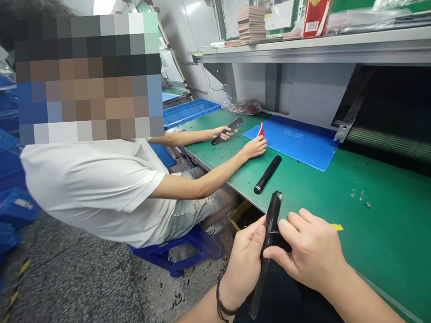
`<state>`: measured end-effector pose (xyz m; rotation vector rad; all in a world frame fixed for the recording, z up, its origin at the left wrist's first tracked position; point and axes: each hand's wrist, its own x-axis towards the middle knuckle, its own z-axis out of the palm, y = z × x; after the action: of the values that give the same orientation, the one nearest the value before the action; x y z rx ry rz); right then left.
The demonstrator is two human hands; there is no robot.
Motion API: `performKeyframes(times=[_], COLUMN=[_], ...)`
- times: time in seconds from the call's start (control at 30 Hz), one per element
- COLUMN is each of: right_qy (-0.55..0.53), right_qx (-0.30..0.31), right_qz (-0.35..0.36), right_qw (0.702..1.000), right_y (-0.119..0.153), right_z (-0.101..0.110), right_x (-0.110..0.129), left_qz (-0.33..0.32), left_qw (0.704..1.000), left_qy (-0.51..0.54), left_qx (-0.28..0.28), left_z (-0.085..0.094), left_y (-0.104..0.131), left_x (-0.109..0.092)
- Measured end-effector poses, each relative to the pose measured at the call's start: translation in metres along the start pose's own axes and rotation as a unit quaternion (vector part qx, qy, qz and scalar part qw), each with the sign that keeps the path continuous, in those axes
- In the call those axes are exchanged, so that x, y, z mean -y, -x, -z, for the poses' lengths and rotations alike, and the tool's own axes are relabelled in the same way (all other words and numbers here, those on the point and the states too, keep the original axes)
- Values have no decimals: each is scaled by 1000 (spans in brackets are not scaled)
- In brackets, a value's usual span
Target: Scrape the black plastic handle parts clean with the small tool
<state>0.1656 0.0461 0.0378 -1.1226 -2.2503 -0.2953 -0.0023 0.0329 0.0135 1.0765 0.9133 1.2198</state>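
Observation:
My left hand (249, 264) is wrapped around a long black plastic piece (273, 211), which stands steeply tilted in front of me at the table edge. Closed fingers of my right hand (308, 248) press against the piece's side. A yellow-ended tool (337, 227) pokes out behind that hand; its kind is hidden by the fingers. Something dark shows between my right thumb and forefinger, beside the black piece. Just beyond lies another black tubular piece (268, 174) on the green table mat (312, 189).
To the left a co-worker in a white shirt (100, 183) sits on a blue stool (177, 251), holding a black piece (226, 131) and a red-and-white object (261, 130). A blue sheet (294, 142) lies on the table. Above runs a shelf (318, 43). Blue bins (6, 208) stand far left.

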Motion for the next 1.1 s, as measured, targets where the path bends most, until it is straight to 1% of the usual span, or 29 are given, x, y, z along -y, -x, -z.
performKeyframes(times=[0.07,0.13,0.2,0.3,0.47,0.6,0.7,0.9,1.1], right_qy=[-16,-35,-44,-40,-30,-12,-3,-25,-76], right_qx=[14,21,28,39,18,7,-2,22,57], right_qz=[-4,-7,-6,0,15,18,14,-4,-4], right_qw=[1000,999,999,998,999,1000,1000,999,995], right_y=[1,4,8,13,17,22,27,35,41], right_z=[-2,-3,-4,-5,-9,-9,-10,-14,-18], right_x=[7,12,15,17,16,16,18,27,40], left_qz=[2,15,30,39,51,62,77,101,104], left_qw=[1000,999,999,999,999,998,997,990,982], left_qy=[-16,-20,-18,-10,-12,-2,28,98,135], left_qx=[-3,-19,-31,-27,-11,-4,-8,-30,-87], left_z=[2,3,1,-3,-6,-6,-7,-11,-9], left_y=[-2,-5,-7,-10,-14,-15,-15,-18,-22], left_x=[-2,-4,-6,-11,-14,-10,-6,-4,-13])
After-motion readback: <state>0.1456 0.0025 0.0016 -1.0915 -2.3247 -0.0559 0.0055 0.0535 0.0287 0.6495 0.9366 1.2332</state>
